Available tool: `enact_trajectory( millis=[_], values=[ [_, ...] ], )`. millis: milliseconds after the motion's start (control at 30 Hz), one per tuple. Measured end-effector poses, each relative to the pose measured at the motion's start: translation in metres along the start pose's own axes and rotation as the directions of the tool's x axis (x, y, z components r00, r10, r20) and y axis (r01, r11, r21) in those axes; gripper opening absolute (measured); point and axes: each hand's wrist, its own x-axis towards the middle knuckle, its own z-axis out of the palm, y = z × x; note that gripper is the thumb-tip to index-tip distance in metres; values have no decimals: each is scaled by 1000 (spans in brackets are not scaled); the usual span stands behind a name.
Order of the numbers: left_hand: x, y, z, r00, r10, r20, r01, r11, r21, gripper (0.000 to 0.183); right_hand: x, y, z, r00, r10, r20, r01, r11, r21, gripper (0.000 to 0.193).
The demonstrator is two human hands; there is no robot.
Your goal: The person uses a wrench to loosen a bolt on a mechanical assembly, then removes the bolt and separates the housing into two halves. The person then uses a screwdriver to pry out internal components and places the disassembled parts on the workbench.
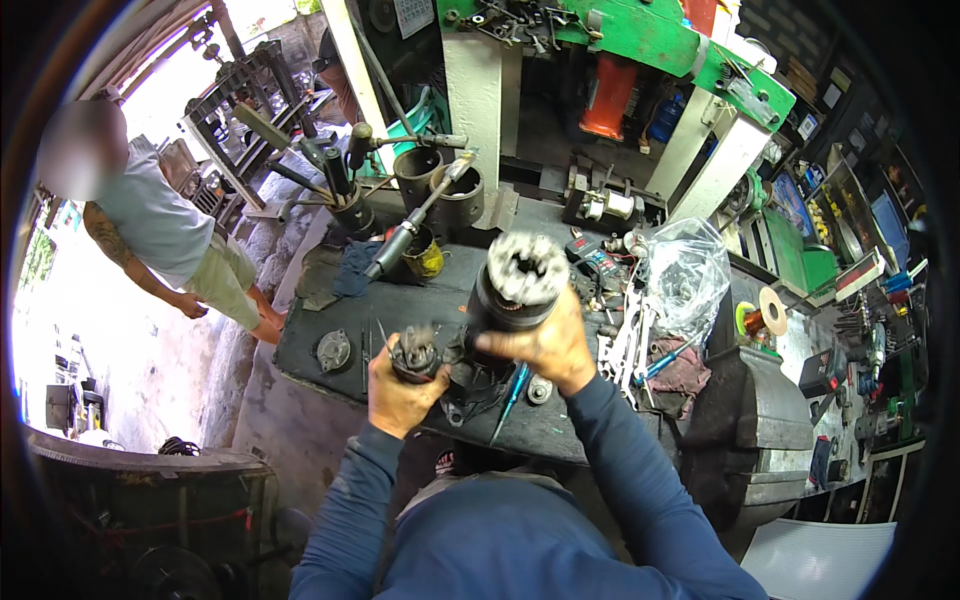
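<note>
Above the dark workbench (300,345), my right hand (557,347) grips a black cylindrical motor housing (497,308). Its upper end is pale and notched round a dark opening, smeared by motion. To its left, my left hand (398,398) has its fingers closed round a smaller dark metal motor part (415,354), whose top is blurred. Its exact kind cannot be made out. On the bench between and below my hands lie a blue-handled screwdriver (513,400) and a small round metal part (539,389). Left of my left hand rests a round metal cover (333,350).
Metal pots (417,175) with hammers stand at the back left. Several wrenches (628,335), a clear plastic bag (690,270) and a reddish rag (680,380) crowd the right side. A green press frame (640,40) rises behind. A person (170,215) stands at the left.
</note>
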Motion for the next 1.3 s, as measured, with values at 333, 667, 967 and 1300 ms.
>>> enact_trajectory(
  millis=[333,667,967,1300],
  values=[
    [46,39,-1,980,-180,78,176,982,62,32,69,-24,-89,975,-134,-175,196,889,413,53],
    [32,29,-5,938,-337,84,324,936,136,32,3,104,-102,926,325,-193,-195,848,493,57],
    [-26,-6,4,982,-163,-96,147,977,-152,39,-62,128,-87,884,420,-204,-308,853,421,67],
    [-35,-16,-6,978,-206,2,200,945,-258,58,-90,107,-85,872,424,-245,-292,852,435,64]
  ],
)
